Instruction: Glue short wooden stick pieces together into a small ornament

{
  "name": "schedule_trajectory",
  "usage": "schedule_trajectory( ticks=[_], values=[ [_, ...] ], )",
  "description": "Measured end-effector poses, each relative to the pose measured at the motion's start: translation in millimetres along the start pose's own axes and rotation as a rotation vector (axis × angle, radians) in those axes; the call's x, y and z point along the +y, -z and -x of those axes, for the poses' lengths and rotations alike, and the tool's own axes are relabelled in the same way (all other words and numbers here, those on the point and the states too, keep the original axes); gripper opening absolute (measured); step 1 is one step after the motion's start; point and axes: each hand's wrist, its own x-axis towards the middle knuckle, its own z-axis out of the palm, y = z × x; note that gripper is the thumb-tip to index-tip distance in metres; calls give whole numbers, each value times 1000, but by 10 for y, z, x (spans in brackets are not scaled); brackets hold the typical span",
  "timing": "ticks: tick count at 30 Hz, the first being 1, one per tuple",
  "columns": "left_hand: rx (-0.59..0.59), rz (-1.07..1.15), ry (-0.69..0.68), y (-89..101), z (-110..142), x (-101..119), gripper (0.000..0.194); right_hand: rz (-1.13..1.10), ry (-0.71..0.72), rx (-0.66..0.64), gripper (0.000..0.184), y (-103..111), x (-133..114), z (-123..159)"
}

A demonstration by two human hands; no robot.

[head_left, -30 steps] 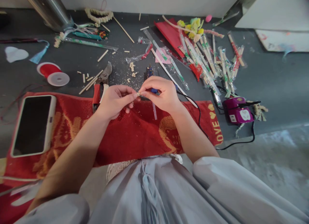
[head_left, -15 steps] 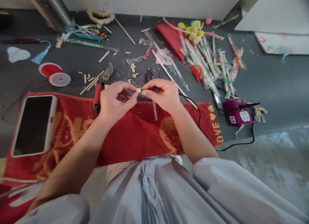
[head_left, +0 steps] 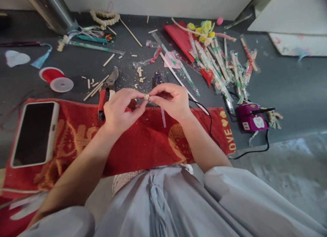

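Between the fingertips of both hands is a small cluster of short cut wooden stick pieces. My left hand pinches its left side with thumb and forefinger. From the right, my right hand pinches the same cluster. Both hands hover above the far edge of a red towel. Red-handled cutters lie beside my left hand, partly covered by it. A clear glue stick shows below my right hand, its upper end hidden. Small wooden bits and crumbs lie beyond the fingers.
A phone and a red thread spool lie at left. Several wrapped chopsticks are heaped at right, near a purple box with a black cable. A beaded wooden loop lies at the back beside a metal post.
The cluster has turned slightly between my fingertips. My left hand's fingers and thumb have shifted a little; my right hand is almost still.
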Motion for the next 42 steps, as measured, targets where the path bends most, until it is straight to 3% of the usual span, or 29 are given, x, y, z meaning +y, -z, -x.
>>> schedule_trajectory(
  ticks=[3,8,13,24,33,42],
  values=[
    [28,3,-49,8,-13,1,13,-26,6,-16,22,-4,-11,3],
    [-106,-14,59,42,-13,18,5,-84,0,-36,24,-2,-32,4],
    [-139,-88,77,42,21,1,5,-110,-54,-54,34,5,-30,-9],
    [-34,-129,-165,46,53,-41,17,-197,-113,-76,37,1,14,-28],
    [-137,-122,-68,48,74,-56,15,-231,-144,-127,33,29,62,-40],
    [-107,-143,-96,35,82,-51,15,-212,-176,-140,37,39,99,-37]
  ],
)
